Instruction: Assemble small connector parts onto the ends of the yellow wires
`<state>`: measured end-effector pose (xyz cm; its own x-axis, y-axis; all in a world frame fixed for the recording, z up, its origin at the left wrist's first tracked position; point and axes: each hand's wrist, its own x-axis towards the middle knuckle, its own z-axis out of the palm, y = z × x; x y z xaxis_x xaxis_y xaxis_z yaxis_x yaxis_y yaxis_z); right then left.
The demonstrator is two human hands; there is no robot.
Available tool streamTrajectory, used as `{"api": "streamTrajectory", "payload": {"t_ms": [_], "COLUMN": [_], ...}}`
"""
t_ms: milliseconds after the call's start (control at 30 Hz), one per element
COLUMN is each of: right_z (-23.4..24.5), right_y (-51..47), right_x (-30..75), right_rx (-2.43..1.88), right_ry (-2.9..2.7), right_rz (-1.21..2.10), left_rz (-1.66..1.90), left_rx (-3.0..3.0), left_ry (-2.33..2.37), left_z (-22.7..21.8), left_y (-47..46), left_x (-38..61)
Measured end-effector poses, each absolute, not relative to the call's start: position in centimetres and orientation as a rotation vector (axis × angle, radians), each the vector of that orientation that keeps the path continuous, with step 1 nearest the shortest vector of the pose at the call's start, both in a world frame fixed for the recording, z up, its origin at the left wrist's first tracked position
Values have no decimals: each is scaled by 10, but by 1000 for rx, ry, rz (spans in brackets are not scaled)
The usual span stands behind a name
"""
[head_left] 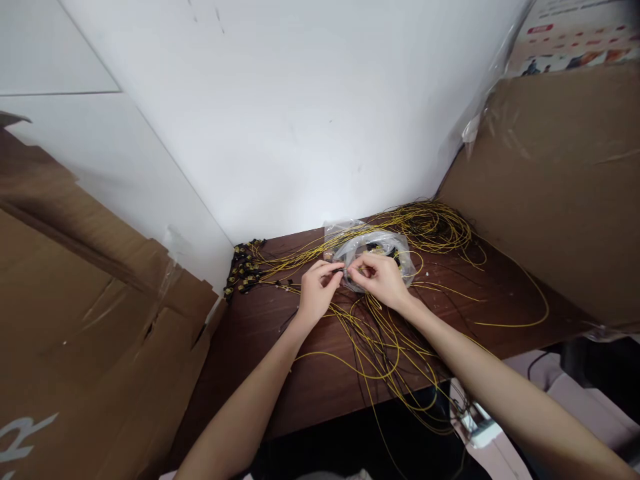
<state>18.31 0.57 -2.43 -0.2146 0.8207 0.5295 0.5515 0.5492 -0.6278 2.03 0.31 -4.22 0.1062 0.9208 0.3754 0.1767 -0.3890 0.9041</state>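
My left hand and my right hand meet over the dark wooden table, fingertips nearly touching. Each is closed in a pinch. Between the left thumb and forefinger sits a small dark piece, too small to name. What the right fingertips pinch looks like the end of a thin yellow wire, partly hidden by the fingers. Just behind and under the right hand lies a clear plastic bag with black and yellow parts inside. Loose yellow and black wires spread below both hands and hang over the table's front edge.
Wires with black and yellow connectors lie at the table's left end. Their yellow wires run to a coiled bundle at the back right. Cardboard boxes stand at left and right; a white wall rises behind.
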Motion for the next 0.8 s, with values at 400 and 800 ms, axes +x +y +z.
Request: {"api": "streamTrajectory", "payload": {"t_ms": [400, 800], "right_z": [-29, -27], "right_y": [10, 9], "right_x": [182, 182], "right_rx": [-1029, -1149], "right_ry": [-1852, -1922], "right_rz": [809, 528], "left_rz": [1317, 1309], "left_rx": [1642, 1755], "left_ry": [1054, 1111], "left_z": [-42, -47], "left_y": [2, 4], "left_x": [22, 22]}}
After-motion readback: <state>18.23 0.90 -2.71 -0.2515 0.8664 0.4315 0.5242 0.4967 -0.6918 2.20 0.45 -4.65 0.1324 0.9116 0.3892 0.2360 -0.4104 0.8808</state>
